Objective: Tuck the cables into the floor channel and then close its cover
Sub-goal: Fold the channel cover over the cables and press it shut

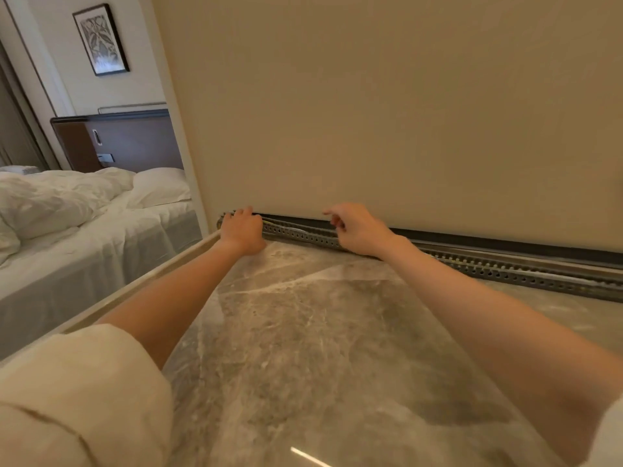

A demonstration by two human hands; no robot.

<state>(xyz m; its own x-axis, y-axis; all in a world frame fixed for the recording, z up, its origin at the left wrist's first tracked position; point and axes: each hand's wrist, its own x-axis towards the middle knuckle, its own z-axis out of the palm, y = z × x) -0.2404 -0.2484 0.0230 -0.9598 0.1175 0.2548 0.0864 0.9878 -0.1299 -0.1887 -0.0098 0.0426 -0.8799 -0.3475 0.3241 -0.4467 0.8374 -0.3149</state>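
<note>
Both hands reached forward to the foot of the wall. The left hand (243, 232) lay palm down at the left end of the floor channel (488, 266), its fingers curled over the channel's edge and out of sight, so whether they pinched anything could not be told. The right hand (354, 229) hovered a little further along, knuckles up, with thumb and forefinger drawn together close above the channel; a thin thing may have sat between the fingertips, but it was too small to be sure of.

Between the two hands, pale cables (290, 228) ran lengthways inside the channel, lying low in the trough beside its perforated metal strip. The channel itself followed the base of the beige wall (404, 112) from near the doorway corner off to the right edge of the view, and stood open along its visible length. A dark strip ran just above it against the wall; whether that was the cover could not be told.

Both forearms were bare, stretched over the marble floor (320, 332), with a cream sleeve (84, 392) bunched at the left arm. Through the opening on the left stood a bed (84, 230) with rumpled white bedding and a pillow, a dark headboard (135, 139) behind it, and a framed picture (100, 39) on the far wall.
</note>
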